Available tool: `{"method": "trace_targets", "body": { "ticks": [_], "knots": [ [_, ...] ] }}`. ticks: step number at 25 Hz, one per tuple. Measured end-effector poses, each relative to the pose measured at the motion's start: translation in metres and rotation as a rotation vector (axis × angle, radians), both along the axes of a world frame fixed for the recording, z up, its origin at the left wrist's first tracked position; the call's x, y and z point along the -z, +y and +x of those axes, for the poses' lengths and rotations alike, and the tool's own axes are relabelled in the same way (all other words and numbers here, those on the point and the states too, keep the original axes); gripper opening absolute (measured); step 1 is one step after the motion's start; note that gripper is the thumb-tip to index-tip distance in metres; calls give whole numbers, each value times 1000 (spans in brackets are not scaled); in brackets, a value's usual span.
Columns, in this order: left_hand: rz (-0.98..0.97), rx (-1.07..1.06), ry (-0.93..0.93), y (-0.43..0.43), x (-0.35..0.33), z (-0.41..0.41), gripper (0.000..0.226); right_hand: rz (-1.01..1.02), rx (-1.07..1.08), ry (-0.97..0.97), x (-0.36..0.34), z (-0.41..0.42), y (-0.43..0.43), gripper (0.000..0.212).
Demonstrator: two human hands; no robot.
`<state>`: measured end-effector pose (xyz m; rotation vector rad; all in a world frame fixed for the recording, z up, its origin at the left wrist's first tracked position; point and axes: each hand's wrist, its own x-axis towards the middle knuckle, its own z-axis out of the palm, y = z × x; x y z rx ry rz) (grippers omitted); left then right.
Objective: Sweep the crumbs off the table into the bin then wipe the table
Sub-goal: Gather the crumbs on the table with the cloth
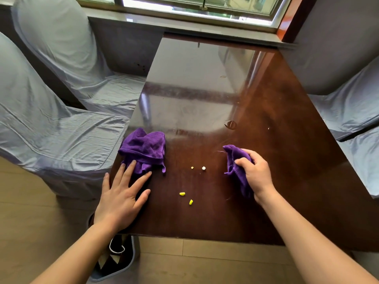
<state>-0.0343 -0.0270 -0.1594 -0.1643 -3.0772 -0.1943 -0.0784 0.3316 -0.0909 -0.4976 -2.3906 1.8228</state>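
Observation:
On the dark glossy wooden table (276,140) lie several crumbs: two yellow bits (182,194) near the front, and an orange bit (192,167) beside a white bit (203,168) a little farther back. My right hand (256,175) grips a bunched purple cloth (235,160) to the right of the crumbs. My left hand (123,193) lies flat with fingers spread at the table's left front corner, its fingertips touching a second crumpled purple cloth (144,148). A grey bin (114,261) stands on the floor under that corner, partly hidden by my left forearm.
Chairs in grey covers stand along the left (51,130) and right (352,111) sides of the table. A window sill (184,23) runs behind the far end. A small dark mark (230,125) shows on the tabletop. Light wood floor lies below.

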Motion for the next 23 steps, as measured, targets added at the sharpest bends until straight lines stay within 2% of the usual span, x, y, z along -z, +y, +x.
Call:
{"method": "trace_targets", "body": {
  "ticks": [3, 6, 7, 10, 13, 16, 19, 21, 23],
  "knots": [
    [-5, -1, 4, 1, -1, 0, 56, 294, -129, -68, 10, -8, -17, 38],
    [13, -3, -7, 1, -3, 1, 56, 398, -314, -33, 9, 7, -50, 46],
    [22, -3, -6, 1, -4, 1, 56, 362, -381, -36, 9, 16, -61, 46],
    [27, -1, -11, 1, -4, 2, 56, 16, -511, -73, 3, 38, -85, 38],
    [26, -3, -5, 1, -3, 1, 55, -166, -402, 29, -12, 30, -76, 34],
    [20, -2, 5, 0, 0, -1, 54, -185, -294, 40, -24, 6, -61, 29],
    [24, -6, 9, 0, 3, 0, 54, 41, -329, -71, -20, -14, -69, 24],
    [19, -7, 14, 0, 2, 0, 54, 269, -445, -91, -13, -14, -81, 29],
    [18, -4, 17, -1, 1, -1, 54, 372, -606, -99, -10, -3, -92, 38]
  ]
}}
